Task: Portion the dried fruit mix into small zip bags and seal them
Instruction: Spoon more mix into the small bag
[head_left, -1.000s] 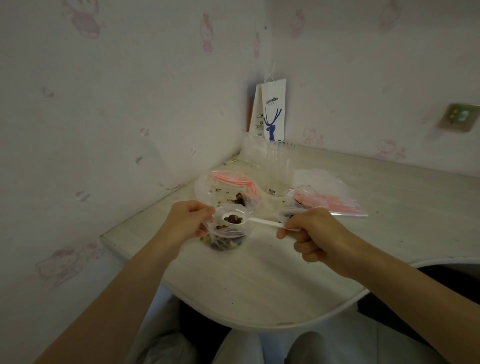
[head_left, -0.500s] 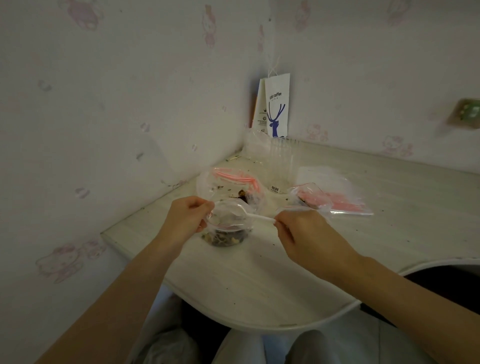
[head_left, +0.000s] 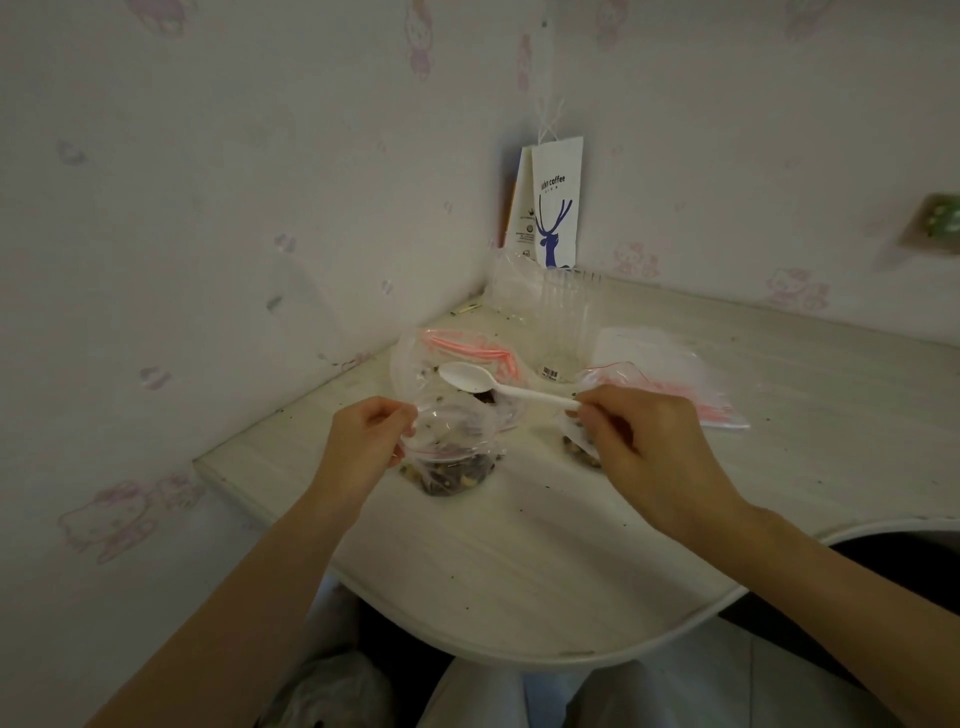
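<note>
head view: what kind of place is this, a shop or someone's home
Most likely a home, perhaps a bedroom: pink cartoon-cat wallpaper, a rounded desk set in the corner, and a coffee-shop paper bag standing against the wall.

Pale wood-grain table (head_left: 545, 561), front edge curved, set into a wall corner. Wallpaper (head_left: 218, 171) off-white, faint pink cartoon-cat print (head_left: 106, 514) scattered over both walls. White paper bag (head_left: 557, 208) upright in the corner, blue deer emblem, word "coffee" legible, string handle on top. Just in front of it, clear ribbed plastic cups (head_left: 563, 322) (a stack, apparently), barcode sticker near the base. Wall plate (head_left: 935, 221) far right, blurred. Crumpled plastic bag (head_left: 322, 691) below the table's edge
</note>
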